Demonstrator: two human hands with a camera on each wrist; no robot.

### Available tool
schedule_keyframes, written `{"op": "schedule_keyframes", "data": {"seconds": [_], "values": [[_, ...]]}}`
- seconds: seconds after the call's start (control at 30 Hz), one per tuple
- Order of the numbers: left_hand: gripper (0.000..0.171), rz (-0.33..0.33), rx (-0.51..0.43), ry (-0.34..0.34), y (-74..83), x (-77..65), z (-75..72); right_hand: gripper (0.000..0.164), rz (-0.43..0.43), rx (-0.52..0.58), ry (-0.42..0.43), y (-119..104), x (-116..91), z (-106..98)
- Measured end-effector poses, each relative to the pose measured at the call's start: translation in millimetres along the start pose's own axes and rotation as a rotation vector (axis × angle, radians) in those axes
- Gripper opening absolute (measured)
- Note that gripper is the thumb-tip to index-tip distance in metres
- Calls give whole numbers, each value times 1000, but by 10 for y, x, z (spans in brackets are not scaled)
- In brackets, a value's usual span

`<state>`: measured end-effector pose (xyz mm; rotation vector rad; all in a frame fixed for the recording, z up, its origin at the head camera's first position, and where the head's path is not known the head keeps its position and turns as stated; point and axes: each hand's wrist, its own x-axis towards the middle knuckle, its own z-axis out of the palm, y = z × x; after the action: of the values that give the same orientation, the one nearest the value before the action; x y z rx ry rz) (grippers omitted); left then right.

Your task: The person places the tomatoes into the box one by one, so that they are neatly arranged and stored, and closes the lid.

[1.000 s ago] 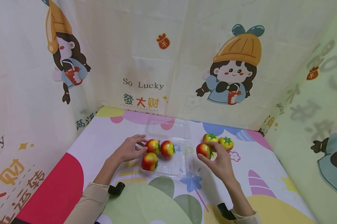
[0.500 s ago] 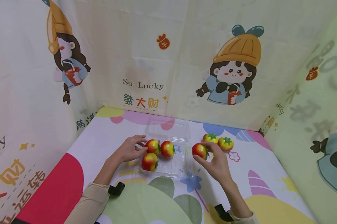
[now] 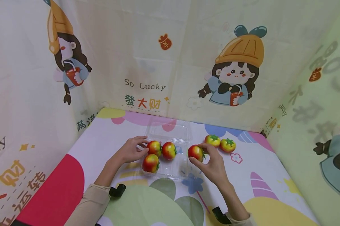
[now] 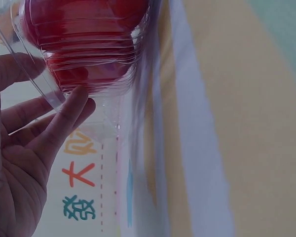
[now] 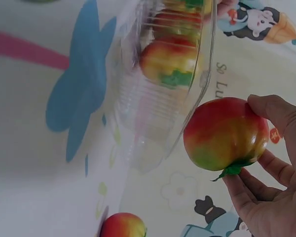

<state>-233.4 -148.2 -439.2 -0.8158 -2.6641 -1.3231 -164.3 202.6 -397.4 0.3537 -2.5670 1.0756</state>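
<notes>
A clear plastic box (image 3: 172,169) lies with its lid open on the table and has three red-and-yellow tomatoes in its left part, one of them a tomato (image 3: 169,150) near the middle. At its left edge is my left hand (image 3: 131,150); in the left wrist view, thumb and fingers (image 4: 64,116) hold the rim and side wall. My right hand (image 3: 215,163) grips another tomato (image 3: 196,153) between thumb and fingers, close by the box's right edge. The right wrist view has this tomato (image 5: 227,133) outside and above the rim, green leaves towards the palm.
Two more tomatoes, a left one (image 3: 212,140) and a right one (image 3: 228,145), sit on the table beyond my right hand. The transparent lid (image 3: 170,130) lies back towards the printed curtain (image 3: 181,72). Colourful printed cloth (image 3: 215,194) covers the table.
My right hand has moved left with the tomato, from beside the two loose tomatoes to the box's right edge. The left hand has stayed in place.
</notes>
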Motion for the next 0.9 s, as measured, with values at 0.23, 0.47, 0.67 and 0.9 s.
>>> {"op": "schedule_keyframes", "data": {"seconds": [0.23, 0.47, 0.67, 0.9], "values": [[35, -11, 10, -4, -9, 7, 6, 56, -19, 16, -14, -54, -2, 80], [34, -8, 9, -3, -19, 2, 2, 54, -18, 41, -34, -104, -10, 149], [33, -8, 5, -5, -11, -1, -5, 56, -23, 50, -42, -162, -17, 203], [33, 15, 7, 5, -31, 7, 5, 55, -30, 31, -64, -172, -20, 279]]}}
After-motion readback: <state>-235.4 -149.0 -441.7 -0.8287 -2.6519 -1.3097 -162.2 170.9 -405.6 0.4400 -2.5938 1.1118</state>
